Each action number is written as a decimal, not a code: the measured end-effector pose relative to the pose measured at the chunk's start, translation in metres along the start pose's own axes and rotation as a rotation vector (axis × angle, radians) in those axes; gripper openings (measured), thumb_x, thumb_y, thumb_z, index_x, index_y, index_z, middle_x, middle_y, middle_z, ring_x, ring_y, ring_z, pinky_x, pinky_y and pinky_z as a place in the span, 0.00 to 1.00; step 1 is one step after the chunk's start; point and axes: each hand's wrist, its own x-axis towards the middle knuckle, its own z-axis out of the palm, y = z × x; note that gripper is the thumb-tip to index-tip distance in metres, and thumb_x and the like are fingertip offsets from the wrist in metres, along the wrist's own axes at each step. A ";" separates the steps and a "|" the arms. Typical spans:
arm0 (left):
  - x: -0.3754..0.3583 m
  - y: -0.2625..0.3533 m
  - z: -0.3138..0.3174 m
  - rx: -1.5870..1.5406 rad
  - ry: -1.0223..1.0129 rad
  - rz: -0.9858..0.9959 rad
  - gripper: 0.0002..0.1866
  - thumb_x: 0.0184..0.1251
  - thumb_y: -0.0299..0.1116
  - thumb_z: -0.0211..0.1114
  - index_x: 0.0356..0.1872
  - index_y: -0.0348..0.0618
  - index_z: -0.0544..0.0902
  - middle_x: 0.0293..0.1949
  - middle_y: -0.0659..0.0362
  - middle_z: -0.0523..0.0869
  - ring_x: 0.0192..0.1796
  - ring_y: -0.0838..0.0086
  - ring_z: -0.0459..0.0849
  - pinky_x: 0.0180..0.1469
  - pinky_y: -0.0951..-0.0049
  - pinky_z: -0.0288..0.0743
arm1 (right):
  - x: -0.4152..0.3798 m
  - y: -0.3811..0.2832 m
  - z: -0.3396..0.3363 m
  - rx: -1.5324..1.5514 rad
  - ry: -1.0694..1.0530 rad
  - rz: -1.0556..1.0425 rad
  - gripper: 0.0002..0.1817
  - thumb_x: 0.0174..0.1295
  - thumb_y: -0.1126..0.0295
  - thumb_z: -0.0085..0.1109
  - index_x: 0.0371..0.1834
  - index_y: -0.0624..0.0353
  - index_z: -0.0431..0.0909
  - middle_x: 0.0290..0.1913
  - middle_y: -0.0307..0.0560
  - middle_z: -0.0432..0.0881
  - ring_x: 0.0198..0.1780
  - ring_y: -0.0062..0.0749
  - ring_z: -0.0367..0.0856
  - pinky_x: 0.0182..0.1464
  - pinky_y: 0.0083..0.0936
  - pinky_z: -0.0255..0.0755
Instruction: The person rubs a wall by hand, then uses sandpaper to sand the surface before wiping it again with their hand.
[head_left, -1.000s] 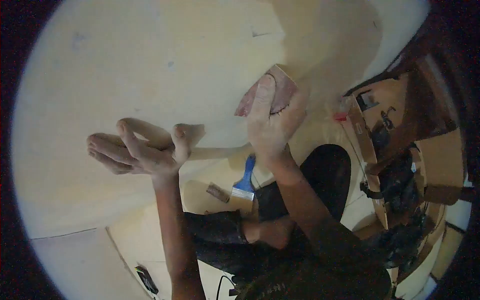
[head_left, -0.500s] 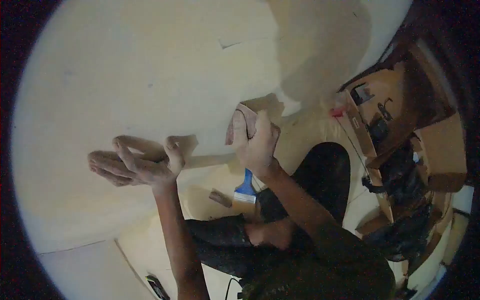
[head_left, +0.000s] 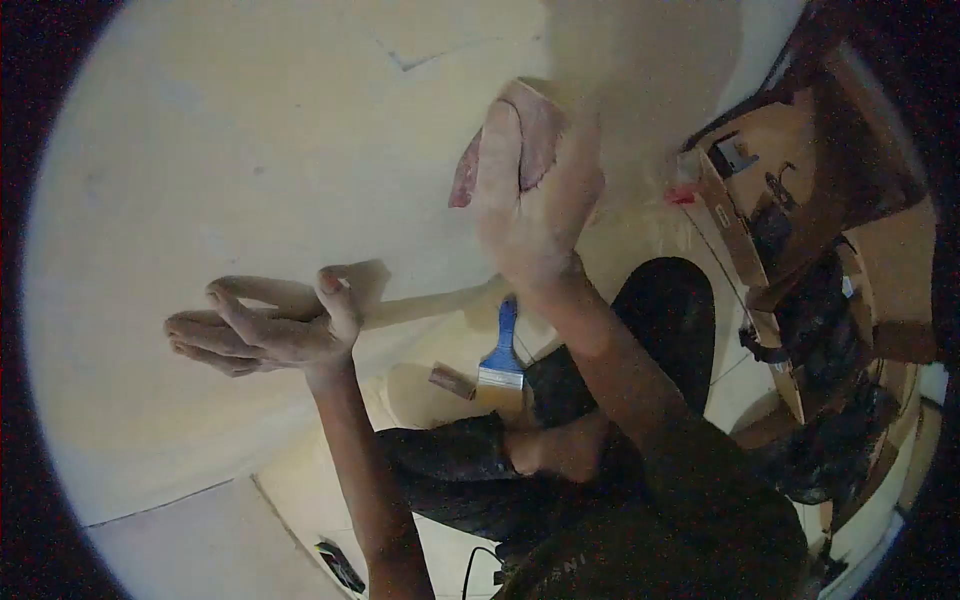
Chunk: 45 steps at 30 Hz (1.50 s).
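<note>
My right hand (head_left: 535,220) grips a folded piece of reddish-brown sandpaper (head_left: 541,135), with the thumb laid over it. It is up against the pale wall (head_left: 190,190), and the hand is slightly blurred. Lower and to the left, my left hand (head_left: 285,335) is dusty, with its fingers stretched out and the thumb apart. It holds nothing and is at the wall surface, casting a shadow there. Below my right hand lies a paintbrush (head_left: 503,350) with a blue handle. Beside its metal band is a small brown block-like piece (head_left: 452,380).
To the right stands an open cardboard box (head_left: 895,275) with dark items and a cable in it. A small red object (head_left: 683,193) is near its edge. A dark, narrow tool (head_left: 340,566) lies on the floor at the bottom left. My bent knee (head_left: 665,320) is below my right arm.
My right hand has moved up along the wall with the sandpaper. My left hand has stayed nearly in place, open, while the view has shifted slightly.
</note>
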 end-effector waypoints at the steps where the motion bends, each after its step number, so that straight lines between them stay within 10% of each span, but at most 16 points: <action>1: 0.001 0.003 0.000 0.007 -0.004 -0.008 0.50 0.69 0.70 0.55 0.79 0.41 0.61 0.82 0.33 0.48 0.85 0.41 0.42 0.82 0.40 0.38 | -0.011 0.017 0.004 0.063 0.017 -0.005 0.11 0.73 0.75 0.59 0.31 0.59 0.69 0.17 0.41 0.77 0.15 0.32 0.79 0.21 0.33 0.72; 6: 0.004 0.002 0.004 0.008 0.038 -0.001 0.50 0.69 0.70 0.55 0.79 0.41 0.61 0.82 0.34 0.48 0.85 0.42 0.41 0.82 0.39 0.38 | -0.039 0.044 -0.004 -0.125 -0.083 -0.244 0.11 0.74 0.73 0.59 0.34 0.59 0.69 0.17 0.41 0.77 0.16 0.32 0.80 0.22 0.33 0.72; 19: -0.006 0.001 0.003 -0.020 0.022 -0.066 0.50 0.69 0.72 0.54 0.80 0.41 0.61 0.82 0.34 0.48 0.85 0.41 0.41 0.81 0.39 0.34 | -0.016 0.006 0.006 0.004 0.099 -0.040 0.15 0.70 0.71 0.65 0.28 0.55 0.68 0.17 0.44 0.75 0.18 0.41 0.79 0.24 0.39 0.71; 24: 0.000 -0.002 0.002 -0.002 0.040 -0.014 0.51 0.68 0.72 0.54 0.80 0.41 0.60 0.82 0.33 0.48 0.85 0.40 0.41 0.81 0.40 0.34 | -0.058 0.051 0.005 -0.061 -0.184 -0.180 0.12 0.76 0.77 0.53 0.35 0.61 0.61 0.24 0.48 0.79 0.19 0.29 0.79 0.23 0.30 0.72; 27: -0.004 -0.002 0.000 0.002 0.014 -0.019 0.51 0.68 0.72 0.54 0.80 0.41 0.60 0.82 0.34 0.48 0.85 0.41 0.42 0.82 0.40 0.35 | -0.018 0.027 -0.006 -0.093 -0.033 -0.267 0.10 0.76 0.77 0.53 0.37 0.63 0.63 0.20 0.44 0.77 0.18 0.28 0.78 0.21 0.29 0.71; 30: -0.001 0.002 0.003 0.019 0.003 -0.080 0.51 0.69 0.71 0.54 0.80 0.41 0.59 0.83 0.35 0.48 0.85 0.42 0.42 0.82 0.41 0.35 | -0.014 0.015 0.004 0.171 0.077 0.137 0.12 0.71 0.73 0.61 0.31 0.56 0.69 0.20 0.45 0.77 0.20 0.39 0.82 0.23 0.38 0.72; 45: -0.007 0.009 0.003 0.005 -0.019 -0.070 0.52 0.69 0.71 0.55 0.78 0.35 0.61 0.83 0.35 0.48 0.85 0.42 0.42 0.82 0.40 0.35 | -0.036 0.036 -0.007 -0.234 -0.138 -0.115 0.08 0.68 0.69 0.67 0.38 0.55 0.75 0.24 0.47 0.83 0.23 0.42 0.85 0.25 0.37 0.76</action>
